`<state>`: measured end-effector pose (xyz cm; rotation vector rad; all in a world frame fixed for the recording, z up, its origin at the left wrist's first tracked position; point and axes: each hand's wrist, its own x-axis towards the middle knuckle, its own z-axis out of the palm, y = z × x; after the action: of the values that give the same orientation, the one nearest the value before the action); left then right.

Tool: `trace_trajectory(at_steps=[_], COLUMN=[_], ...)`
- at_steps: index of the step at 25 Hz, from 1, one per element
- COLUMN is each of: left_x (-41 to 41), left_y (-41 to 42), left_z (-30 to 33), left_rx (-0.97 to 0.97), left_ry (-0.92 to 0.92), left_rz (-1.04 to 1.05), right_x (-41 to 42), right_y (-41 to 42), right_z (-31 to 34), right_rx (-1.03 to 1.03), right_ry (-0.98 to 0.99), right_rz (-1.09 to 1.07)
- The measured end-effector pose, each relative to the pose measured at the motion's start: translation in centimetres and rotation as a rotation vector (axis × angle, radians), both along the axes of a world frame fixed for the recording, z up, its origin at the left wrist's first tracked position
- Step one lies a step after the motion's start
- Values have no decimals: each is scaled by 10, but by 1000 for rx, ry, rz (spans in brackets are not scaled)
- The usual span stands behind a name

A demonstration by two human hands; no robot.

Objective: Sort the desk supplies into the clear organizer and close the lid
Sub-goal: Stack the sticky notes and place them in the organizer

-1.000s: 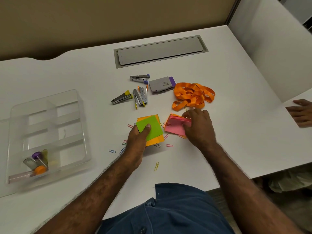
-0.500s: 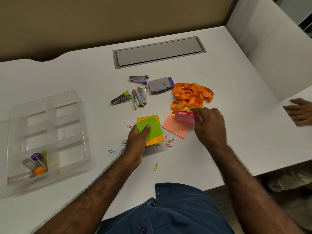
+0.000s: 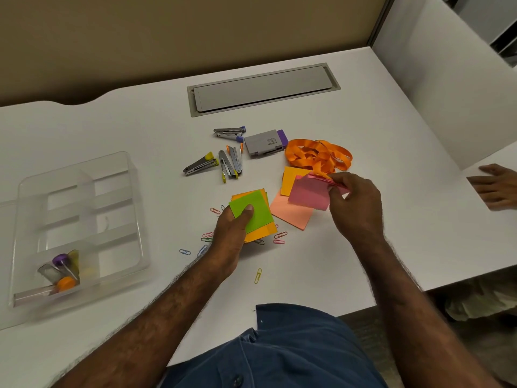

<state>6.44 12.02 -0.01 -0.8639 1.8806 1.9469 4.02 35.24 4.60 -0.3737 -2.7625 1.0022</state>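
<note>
My left hand point(image 3: 233, 233) grips a stack of sticky notes point(image 3: 256, 214), green on top and orange beneath, just above the desk. My right hand point(image 3: 354, 203) pinches a bunch of pink notes point(image 3: 309, 193) lifted off the desk, with an orange sheet point(image 3: 291, 179) hanging behind them. A salmon note point(image 3: 291, 212) lies flat under them. The clear organizer point(image 3: 75, 228) stands open at the left, with a few small coloured items in its near corner. Several staple removers point(image 3: 223, 161), a grey stapler point(image 3: 264, 142), an orange lanyard point(image 3: 319, 155) and scattered paper clips point(image 3: 279, 238) lie on the desk.
A grey cable hatch point(image 3: 263, 89) is set into the desk at the back. Another person's hand point(image 3: 496, 186) rests on the neighbouring desk at the right. A white partition rises at the back right.
My right hand has raised the pink notes off the desk and drawn them right, uncovering the salmon sheet and an orange one. My left hand has held still on its stack.
</note>
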Motion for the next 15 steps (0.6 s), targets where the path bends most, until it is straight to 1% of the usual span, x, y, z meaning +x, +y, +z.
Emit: trace_trajectory(at_steps=[1, 3, 5, 7, 9, 10, 13, 15], left_x=[0, -1, -2, -2, -1, -1, -2, -1], left_y=[1, 3, 4, 4, 6, 7, 11, 14], left_z=[1, 2, 2, 1, 0, 1, 7, 6], left_rx=[1, 12, 18, 32, 74, 98, 159, 156], left_ry=[-4, -7, -4, 16, 49, 59, 51, 51], left_rz=[-5, -18, -32, -52, -60, -55, -30, -55], right_x=[1, 1, 0, 0, 2, 4, 11, 16], right_y=[0, -2, -4, -8, -15, -21, -41, -53], right_z=[1, 3, 2, 1, -3, -5, -15, -21], right_rx=[-33, -171, -354, -583, -731, -748, -709, -665], right_ry=[6, -14, -50, -98, -167, -202, -269, -286], right_rz=[-8, 9, 48, 51, 68, 87, 110, 100])
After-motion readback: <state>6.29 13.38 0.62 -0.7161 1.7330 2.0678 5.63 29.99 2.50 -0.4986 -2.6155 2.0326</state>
